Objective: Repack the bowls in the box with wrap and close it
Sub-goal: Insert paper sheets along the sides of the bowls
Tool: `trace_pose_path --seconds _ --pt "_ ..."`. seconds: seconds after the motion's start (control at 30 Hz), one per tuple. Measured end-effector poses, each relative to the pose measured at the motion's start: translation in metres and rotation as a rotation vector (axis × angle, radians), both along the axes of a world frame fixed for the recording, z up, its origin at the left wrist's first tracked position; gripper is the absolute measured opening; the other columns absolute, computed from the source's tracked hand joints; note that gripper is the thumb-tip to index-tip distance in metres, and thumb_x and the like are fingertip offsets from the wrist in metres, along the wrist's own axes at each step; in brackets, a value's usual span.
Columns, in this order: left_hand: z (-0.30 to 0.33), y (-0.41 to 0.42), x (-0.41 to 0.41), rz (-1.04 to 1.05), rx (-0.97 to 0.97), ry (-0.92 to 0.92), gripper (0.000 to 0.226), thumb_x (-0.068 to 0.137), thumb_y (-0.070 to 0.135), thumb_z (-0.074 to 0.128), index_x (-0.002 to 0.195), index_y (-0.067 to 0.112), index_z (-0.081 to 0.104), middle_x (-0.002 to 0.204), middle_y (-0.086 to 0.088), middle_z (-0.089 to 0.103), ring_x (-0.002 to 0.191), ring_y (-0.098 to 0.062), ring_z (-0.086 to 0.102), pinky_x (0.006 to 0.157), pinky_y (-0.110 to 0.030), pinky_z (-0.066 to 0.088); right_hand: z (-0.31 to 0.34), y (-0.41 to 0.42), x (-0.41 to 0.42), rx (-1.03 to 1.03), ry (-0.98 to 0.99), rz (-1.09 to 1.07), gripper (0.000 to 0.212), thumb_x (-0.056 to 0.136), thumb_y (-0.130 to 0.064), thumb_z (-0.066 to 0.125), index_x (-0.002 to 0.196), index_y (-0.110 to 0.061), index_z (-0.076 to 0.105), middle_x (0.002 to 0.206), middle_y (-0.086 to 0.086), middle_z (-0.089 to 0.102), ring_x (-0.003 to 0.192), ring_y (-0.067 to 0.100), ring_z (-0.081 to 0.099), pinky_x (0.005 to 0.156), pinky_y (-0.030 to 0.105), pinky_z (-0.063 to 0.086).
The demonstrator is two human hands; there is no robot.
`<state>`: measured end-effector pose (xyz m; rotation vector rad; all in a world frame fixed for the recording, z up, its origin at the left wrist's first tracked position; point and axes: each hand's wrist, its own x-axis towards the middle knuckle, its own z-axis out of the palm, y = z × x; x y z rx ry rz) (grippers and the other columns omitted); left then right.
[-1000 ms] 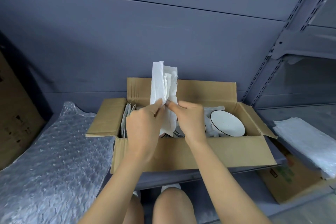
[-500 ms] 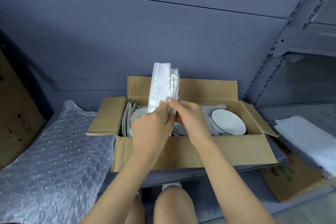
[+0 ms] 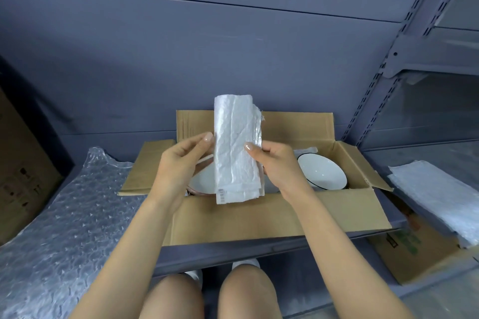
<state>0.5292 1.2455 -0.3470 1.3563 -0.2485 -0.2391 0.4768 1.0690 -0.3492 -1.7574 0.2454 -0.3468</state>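
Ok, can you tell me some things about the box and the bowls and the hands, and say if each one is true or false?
1. Both hands hold the folded white wrap upright over the box. True: the left hand and the right hand grip its two sides.
2. The box is closed. False: its flaps stand open.
3. A white bowl with a dark rim sits in the box's right part. True.
4. The bubble wrap sheet lies inside the box. False: it lies outside, left of the box.
5. The right hand holds a bowl. False: it holds the wrap.
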Motion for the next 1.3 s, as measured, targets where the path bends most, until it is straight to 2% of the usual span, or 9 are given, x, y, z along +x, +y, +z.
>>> trace_pose_path --seconds 0.3,0.4,0.5,0.6,0.7,0.83,0.93,1.1,1.3 --pt "0.007 -0.029 0.002 -0.203 -0.029 0.154 0.016 0.084 0.021 0.065 0.091 0.008 0.072 0.091 -0.005 0.074 0.079 -0.015 0.07 0.07 -0.024 0.057 0.002 -0.023 -0.011 -0.136 0.049 0.035 0.081 0.066 -0.065 0.06 0.095 0.01 0.054 0.105 0.035 0.055 0.081 0.048 0.057 0.073 0.036 0.042" --pt "0.003 -0.044 0.005 -0.167 -0.042 0.184 0.013 0.082 0.015 0.068 0.089 0.005 0.071 0.088 -0.005 0.074 0.076 -0.015 0.07 0.069 -0.024 0.057 0.002 -0.034 -0.014 -0.15 0.067 0.036 0.083 0.065 -0.066 0.06 0.098 0.01 0.052 0.109 0.036 0.052 0.092 0.051 0.057 0.082 0.051 0.05" --pt "-0.001 -0.061 0.006 -0.135 -0.026 0.187 0.011 0.082 0.011 0.068 0.089 0.003 0.069 0.085 -0.005 0.074 0.074 -0.014 0.069 0.063 -0.021 0.055 -0.001 -0.046 -0.018 -0.148 0.077 0.021 0.083 0.065 -0.066 0.058 0.095 0.011 0.051 0.097 0.035 0.057 0.074 0.033 0.06 0.073 0.043 0.048" --pt "-0.003 -0.079 0.006 -0.142 0.004 0.172 0.014 0.085 0.01 0.067 0.096 0.001 0.069 0.092 -0.007 0.073 0.079 -0.017 0.07 0.067 -0.023 0.057 0.002 -0.058 -0.024 -0.122 0.111 0.001 0.066 0.075 -0.054 0.065 0.09 0.009 0.055 0.078 0.015 0.061 0.071 0.021 0.054 0.067 0.036 0.041" --pt "-0.003 -0.096 0.007 -0.171 0.028 0.133 0.022 0.084 0.013 0.069 0.102 0.001 0.068 0.098 -0.01 0.073 0.09 -0.023 0.07 0.08 -0.03 0.057 0.008 -0.071 -0.031 -0.127 0.125 -0.042 0.034 0.086 -0.029 0.069 0.093 0.004 0.065 0.094 0.013 0.072 0.09 0.03 0.068 0.084 0.048 0.053" --pt "0.001 -0.128 0.002 -0.231 0.056 -0.021 0.021 0.084 0.017 0.069 0.101 0.005 0.07 0.098 -0.01 0.073 0.092 -0.022 0.07 0.086 -0.034 0.055 0.018 -0.101 -0.038 -0.163 0.106 -0.144 0.044 0.082 -0.03 0.072 0.096 0.011 0.062 0.1 0.023 0.067 0.096 0.039 0.063 0.087 0.058 0.049" --pt "-0.002 -0.155 0.007 -0.282 0.258 -0.221 0.029 0.086 0.029 0.069 0.11 0.013 0.067 0.107 0.002 0.071 0.101 -0.012 0.066 0.09 -0.026 0.051 0.026 -0.131 -0.046 -0.202 0.093 -0.233 0.071 0.067 -0.047 0.075 0.097 0.015 0.057 0.104 0.034 0.06 0.1 0.048 0.057 0.083 0.065 0.046" --pt "-0.035 -0.195 0.03 -0.028 0.841 -0.752 0.065 0.082 0.039 0.067 0.136 0.011 0.045 0.14 -0.008 0.046 0.132 -0.03 0.037 0.107 -0.037 0.03 0.035 -0.182 -0.059 -0.229 0.132 -0.398 0.017 0.083 -0.018 0.073 0.088 -0.002 0.073 0.092 0.007 0.074 0.093 0.023 0.069 0.088 0.049 0.053" --pt "-0.056 -0.228 0.042 -0.119 1.347 -0.746 0.113 0.073 0.071 0.055 0.149 0.004 0.006 0.157 -0.019 -0.009 0.143 -0.036 -0.018 0.114 -0.057 -0.006 0.028 -0.213 -0.056 -0.353 0.216 -0.481 0.019 0.084 -0.02 0.072 0.09 -0.002 0.073 0.091 0.002 0.073 0.087 0.018 0.068 0.083 0.04 0.054"
